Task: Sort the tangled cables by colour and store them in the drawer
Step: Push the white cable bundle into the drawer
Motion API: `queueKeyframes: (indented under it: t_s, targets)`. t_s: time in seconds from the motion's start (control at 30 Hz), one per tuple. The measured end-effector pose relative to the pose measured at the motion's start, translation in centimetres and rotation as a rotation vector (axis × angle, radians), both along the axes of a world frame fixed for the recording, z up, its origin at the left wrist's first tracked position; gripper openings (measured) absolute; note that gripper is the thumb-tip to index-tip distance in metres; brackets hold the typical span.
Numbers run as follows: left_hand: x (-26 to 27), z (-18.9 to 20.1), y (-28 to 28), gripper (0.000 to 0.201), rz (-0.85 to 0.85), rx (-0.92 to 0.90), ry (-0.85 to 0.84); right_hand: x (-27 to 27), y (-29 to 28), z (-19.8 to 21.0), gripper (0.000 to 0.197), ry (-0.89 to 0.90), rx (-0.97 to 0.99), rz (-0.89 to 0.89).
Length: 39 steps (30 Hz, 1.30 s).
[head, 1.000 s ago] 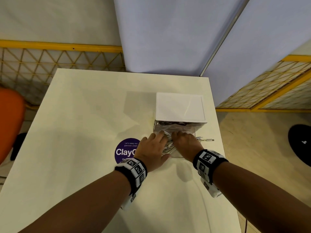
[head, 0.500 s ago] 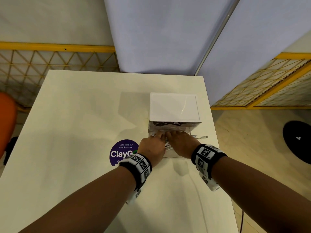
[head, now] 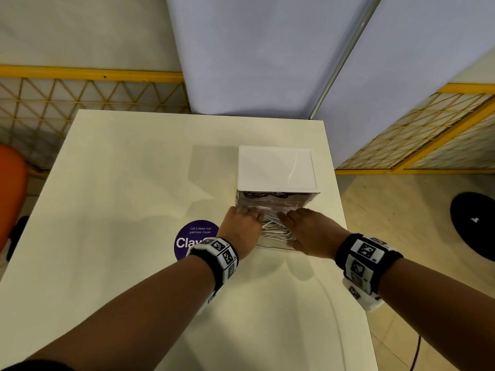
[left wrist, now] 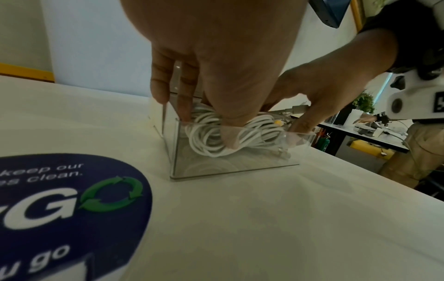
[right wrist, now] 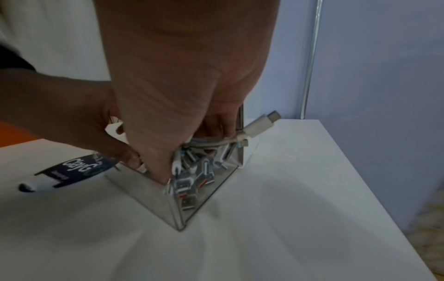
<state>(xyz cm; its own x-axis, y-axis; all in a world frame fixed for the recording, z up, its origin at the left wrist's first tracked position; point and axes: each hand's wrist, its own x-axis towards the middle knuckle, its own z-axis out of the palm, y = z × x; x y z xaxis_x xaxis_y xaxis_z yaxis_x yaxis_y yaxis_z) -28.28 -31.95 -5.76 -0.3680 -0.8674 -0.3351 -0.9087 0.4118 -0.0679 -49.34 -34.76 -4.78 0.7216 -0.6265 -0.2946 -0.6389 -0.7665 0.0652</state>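
Note:
A small drawer unit (head: 277,167) with a white top stands at the table's right side. Its upper clear drawer holds black cables (head: 263,194). The lower clear drawer (left wrist: 233,167) is pulled out and holds coiled white cables (head: 274,228) (left wrist: 261,131). My left hand (head: 246,218) (left wrist: 216,117) presses down on the coil, fingers straddling the drawer's left wall. My right hand (head: 292,218) (right wrist: 173,152) pushes into the drawer's right half among the plugs. A white USB-C plug (right wrist: 261,123) sticks up over the drawer's right rim.
A round purple ClayGo sticker (head: 192,239) lies on the white table (head: 134,196), left of the drawer. The table's right edge runs close beside the unit. Blue partition panels (head: 254,62) stand behind, an orange chair (head: 10,188) at the left, a black round base (head: 474,223) on the floor.
My hands have slid apart over the open drawer, baring the white coil between them. The cable end that lay out on the table to the right is now drawn in to the drawer's rim.

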Motion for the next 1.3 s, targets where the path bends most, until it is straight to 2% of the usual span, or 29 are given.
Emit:
queueKeyframes:
  t_s: [0.07, 0.13, 0.2, 0.3, 0.37, 0.4, 0.5, 0.6, 0.67, 0.7, 0.8, 0.93, 1.1, 1.23, 1.3]
  targets:
    - [0.1, -0.2, 0.1, 0.046, -0.024, -0.02, -0.047, -0.6, 0.9, 0.2, 0.065, -0.07, -0.101, 0.014]
    - [0.1, -0.4, 0.2, 0.047, -0.04, -0.045, -0.067, -1.2, 1.9, 0.1, 0.06, -0.134, -0.139, -0.102]
    - [0.0, -0.6, 0.2, 0.047, -0.052, -0.069, -0.072, -1.9, 3.1, 0.0, 0.059, -0.256, -0.144, -0.367]
    - [-0.2, -0.9, 0.3, 0.047, -0.046, -0.096, -0.089, -3.1, 4.6, -0.4, 0.044, -0.579, -0.126, -0.91]
    - [-0.3, -0.8, 0.4, 0.047, -0.047, -0.1, -0.109, -3.6, 5.0, -0.7, 0.038, -0.667, 0.001, -1.244]
    - [-0.3, -0.8, 0.4, 0.046, -0.051, -0.102, -0.117, -3.6, 5.1, -0.8, 0.038, -0.712, 0.124, -1.368]
    - [-0.4, -0.7, 0.4, 0.047, -0.056, -0.099, -0.127, -2.6, 4.9, -0.5, 0.044, -0.993, 0.559, -1.531]
    - [-0.4, -0.6, 0.6, 0.05, -0.05, -0.096, -0.123, -1.7, 4.4, -0.3, 0.044, -1.113, 0.808, -1.554]
    - [-0.4, -0.6, 0.6, 0.05, -0.057, -0.107, -0.127, -0.9, 4.1, -0.2, 0.036, -1.073, 0.822, -1.506]
    - [-0.4, -0.7, 0.6, 0.05, -0.062, -0.108, -0.126, -0.5, 3.9, 0.0, 0.031, -0.996, 0.757, -1.452]
    - [-0.4, -0.9, 0.5, 0.05, -0.079, -0.107, -0.125, 0.5, 3.8, 0.2, 0.012, -0.745, 0.407, -1.254]
    - [-0.5, -0.9, 0.6, 0.049, -0.07, -0.096, -0.111, 1.8, 3.9, 0.5, 0.021, -0.57, 0.109, -1.093]
    - [-0.7, -1.1, 0.6, 0.052, -0.061, -0.086, -0.102, 2.2, 3.4, 0.3, 0.026, -0.428, 0.033, -0.992]
    - [-0.7, -1.0, 0.7, 0.053, -0.058, -0.087, -0.103, 2.2, 3.2, 0.7, 0.03, -0.201, -0.017, -0.817]
    - [-0.7, -1.0, 0.7, 0.052, -0.054, -0.093, -0.097, 2.1, 3.2, 0.6, 0.03, -0.228, -0.026, -0.79]
